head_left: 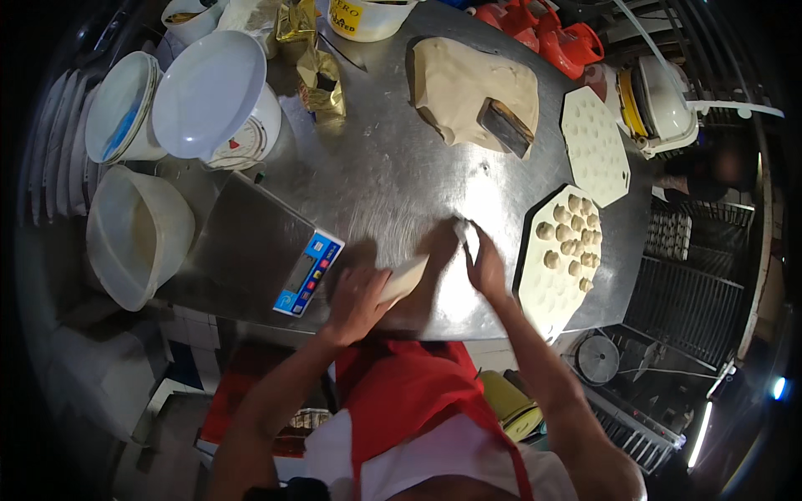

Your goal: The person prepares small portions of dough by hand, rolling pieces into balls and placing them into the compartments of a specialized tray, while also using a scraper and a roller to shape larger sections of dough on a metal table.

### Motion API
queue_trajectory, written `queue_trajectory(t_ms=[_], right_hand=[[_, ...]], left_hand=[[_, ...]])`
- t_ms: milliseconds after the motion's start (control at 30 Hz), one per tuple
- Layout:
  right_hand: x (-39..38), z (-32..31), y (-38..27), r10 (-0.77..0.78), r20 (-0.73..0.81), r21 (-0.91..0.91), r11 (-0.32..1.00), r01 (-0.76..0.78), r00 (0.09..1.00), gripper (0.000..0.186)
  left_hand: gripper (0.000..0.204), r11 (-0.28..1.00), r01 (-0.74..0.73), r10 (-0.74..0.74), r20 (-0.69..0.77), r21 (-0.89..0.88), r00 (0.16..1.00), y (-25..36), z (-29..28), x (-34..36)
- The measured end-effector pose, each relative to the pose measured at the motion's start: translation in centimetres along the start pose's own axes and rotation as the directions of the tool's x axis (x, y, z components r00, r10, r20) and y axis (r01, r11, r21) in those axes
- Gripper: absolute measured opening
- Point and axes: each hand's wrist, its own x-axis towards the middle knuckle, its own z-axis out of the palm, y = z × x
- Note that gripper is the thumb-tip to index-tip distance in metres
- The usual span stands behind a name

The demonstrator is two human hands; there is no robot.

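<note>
Lower centre of frame: the left hand [357,302] grasped the dough [405,280]; whether the right hand [487,269] gripped anything could not be told. Even portions, like the pieces [545,230] at right, seemed advisable.

The head view, a wide fisheye, looks steeply down from the wearer's head, close over the counter [359,171], facing twelve o'clock across it. Around centre, the hands [357,302] [487,271] show at seven and four; the apron [413,384] at six.
</note>
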Motion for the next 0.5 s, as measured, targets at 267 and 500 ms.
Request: queue_trajectory(t_ms=[267, 500], right_hand=[[10.3, 8.0, -7.7, -0.269, -0.347, -0.23, 0.953, 0.197, 0.898, 0.086], [-0.4, 4.6, 3.0, -0.315, -0.215, -0.294, 0.924, 0.247, 0.924, 0.087]], left_hand=[[0.047, 0.94, -0.222, 0.174, 0.195, 0.261, 0.965, -0.9, 0.8, -3.9], [0.04, 0.924, -0.039, -0.046, 0.214, 0.379, 0.976, 3.1, 0.8, -2.0]])
